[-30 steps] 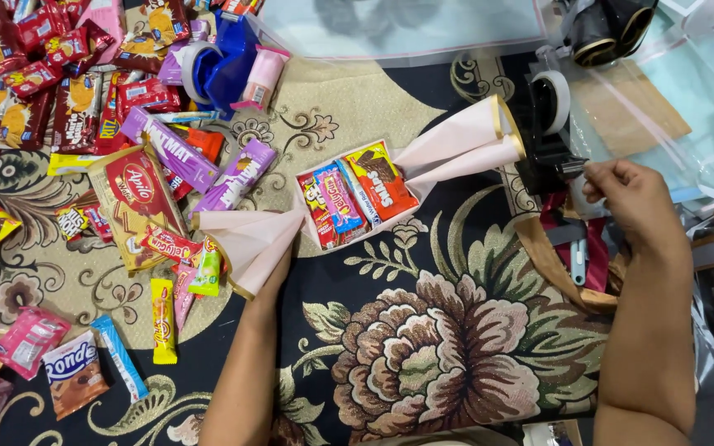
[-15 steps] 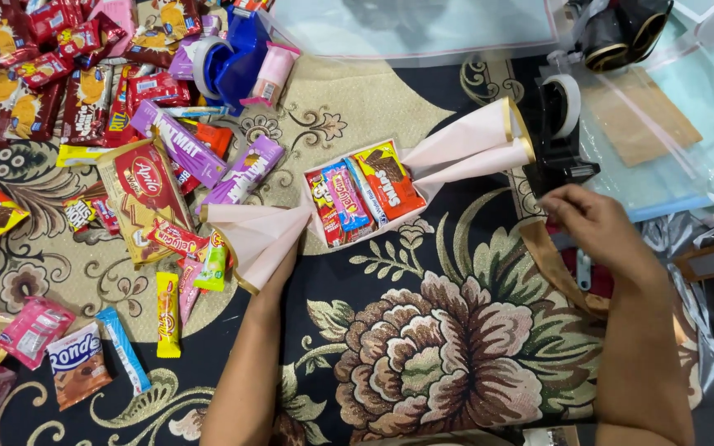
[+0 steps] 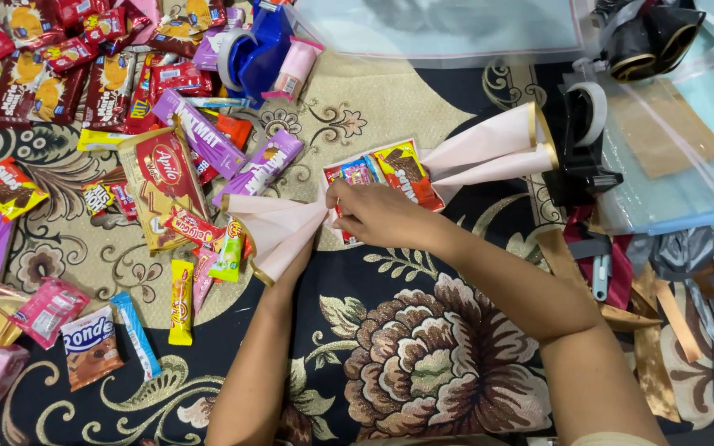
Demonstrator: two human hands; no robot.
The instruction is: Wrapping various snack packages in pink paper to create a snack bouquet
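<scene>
Floral carpet (image 3: 423, 363) — scattered snack packets (image 3: 167, 124)

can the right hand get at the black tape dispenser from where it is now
Probably yes. The right hand rests on the snack bundle, and the black tape dispenser stands apart to its right past the pink paper cone, with nothing on top of it.

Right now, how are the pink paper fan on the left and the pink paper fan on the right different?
The left paper fan is partly covered by the person's left hand; the right paper fan lies untouched. The left paper fan opens toward the scattered snacks, the right paper fan toward the black tape dispenser. Both are pale pink with gold edging.
</scene>
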